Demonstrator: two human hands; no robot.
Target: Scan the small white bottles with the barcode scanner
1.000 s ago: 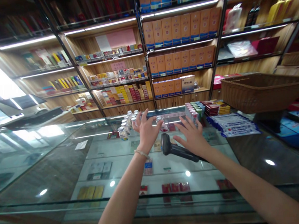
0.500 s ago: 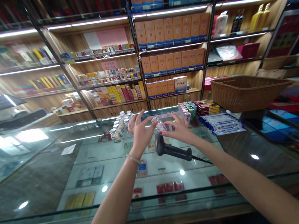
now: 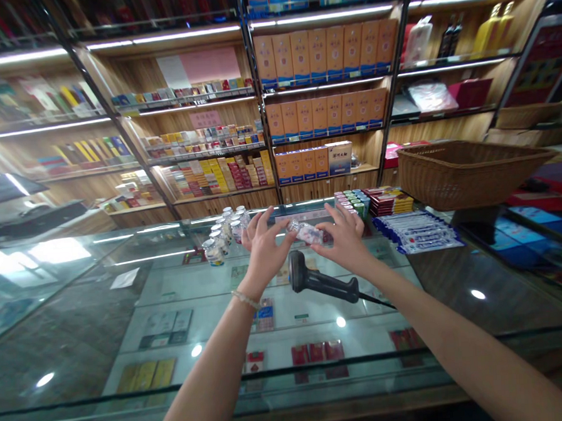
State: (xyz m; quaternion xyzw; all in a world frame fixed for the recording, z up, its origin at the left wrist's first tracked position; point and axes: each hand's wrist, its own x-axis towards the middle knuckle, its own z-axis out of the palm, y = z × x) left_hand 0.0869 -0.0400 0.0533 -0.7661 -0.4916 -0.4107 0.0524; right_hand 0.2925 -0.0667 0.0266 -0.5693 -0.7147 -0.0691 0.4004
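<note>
A small clear bottle (image 3: pixel 307 232) lies tilted on its side in the air between both hands, above the glass counter (image 3: pixel 172 285). My left hand (image 3: pixel 264 249) pinches its left end with thumb and fingers, the other fingers spread. My right hand (image 3: pixel 341 239) grips its right end. A black barcode scanner (image 3: pixel 320 279) lies on the glass just below the hands. A cluster of several similar small bottles (image 3: pixel 223 232) stands on the counter to the left of my left hand.
Small coloured packs (image 3: pixel 352 202) and red boxes (image 3: pixel 391 200) stand behind my right hand, with blue packets (image 3: pixel 416 231) and a brown wicker basket (image 3: pixel 467 172) to the right. Shelves of boxed goods (image 3: pixel 323 114) fill the back wall. Cigarette packs show under the glass.
Both hands reached to a bottle at the back of the counter, took it up and tipped it sideways between them. The view shifted slightly right.
</note>
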